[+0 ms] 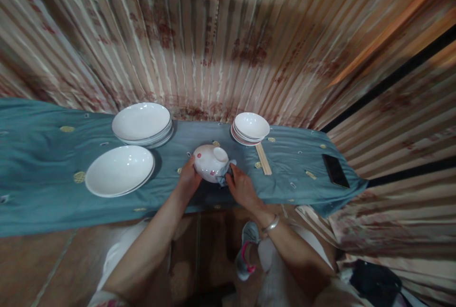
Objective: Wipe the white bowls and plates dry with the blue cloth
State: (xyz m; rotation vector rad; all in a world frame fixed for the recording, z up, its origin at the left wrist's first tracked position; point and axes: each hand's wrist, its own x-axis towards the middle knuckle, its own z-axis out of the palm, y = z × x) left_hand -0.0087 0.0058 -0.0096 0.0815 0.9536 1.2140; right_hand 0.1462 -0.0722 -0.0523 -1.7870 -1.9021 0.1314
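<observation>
A white bowl (pixel 207 157) with small red marks is tilted so that its underside and foot ring face up toward me. My left hand (pixel 188 177) is closed on the bowl's left rim. A grey-blue cloth (pixel 225 173) is pinched in my right hand (pixel 242 184) and pressed against the bowl's right side. The bowl is held above the near half of the table; its inside is hidden. A silver bangle circles my right wrist.
Large white plates (pixel 140 121) stand stacked at the back left, with more plates (pixel 119 170) in front. Several bowls (pixel 251 125) are stacked at the back right beside chopsticks (pixel 263 159). A black phone (pixel 335 170) lies near the right end of the teal tablecloth (pixel 42 169). Curtains hang behind.
</observation>
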